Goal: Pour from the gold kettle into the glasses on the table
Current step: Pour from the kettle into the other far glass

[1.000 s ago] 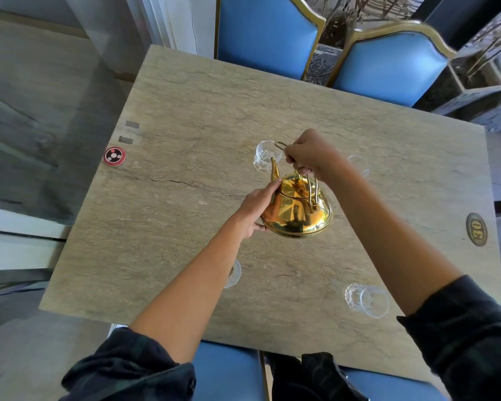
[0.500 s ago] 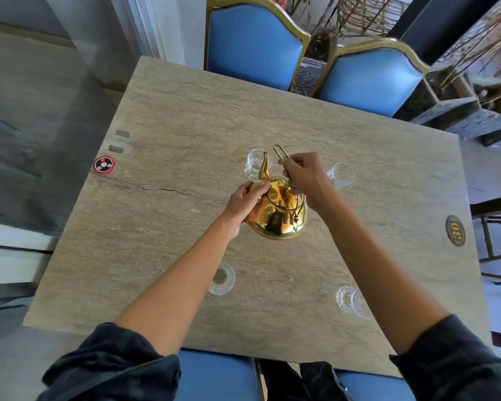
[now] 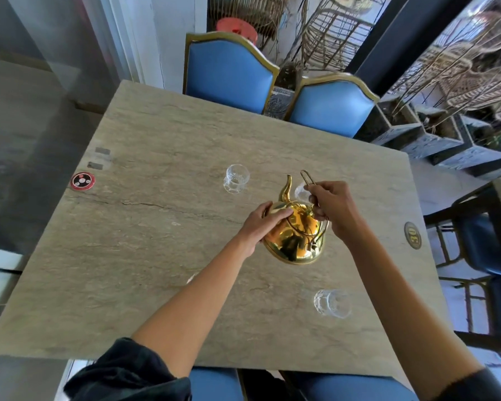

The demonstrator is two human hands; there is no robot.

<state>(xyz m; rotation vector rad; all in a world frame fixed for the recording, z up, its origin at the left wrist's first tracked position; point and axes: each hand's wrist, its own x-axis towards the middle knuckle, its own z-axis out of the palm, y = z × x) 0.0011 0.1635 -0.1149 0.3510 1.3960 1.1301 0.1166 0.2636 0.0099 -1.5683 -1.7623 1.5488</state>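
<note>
The gold kettle [image 3: 297,241] hangs over the middle of the stone table [image 3: 156,241], tilted with its spout pointing away from me. My right hand [image 3: 331,208] grips its wire handle. My left hand [image 3: 262,225] presses on the kettle's upper left side. Just past the spout stands a clear glass [image 3: 301,192], partly hidden by the kettle and my right hand. Another glass [image 3: 236,178] stands further left. A third glass [image 3: 331,303] stands near me on the right. Only a sliver of one more glass [image 3: 192,277] shows beside my left forearm.
Two blue chairs with gold frames [image 3: 229,72] [image 3: 331,107] stand at the far edge. A round red-and-black disc [image 3: 82,181] lies at the table's left edge, and a round number plaque [image 3: 412,235] lies at the right edge. Stone planters and wicker pieces crowd the right background.
The kettle and both hands have shifted right, from the far left glass to the far right glass. The view has tilted up and shows more of the chairs.
</note>
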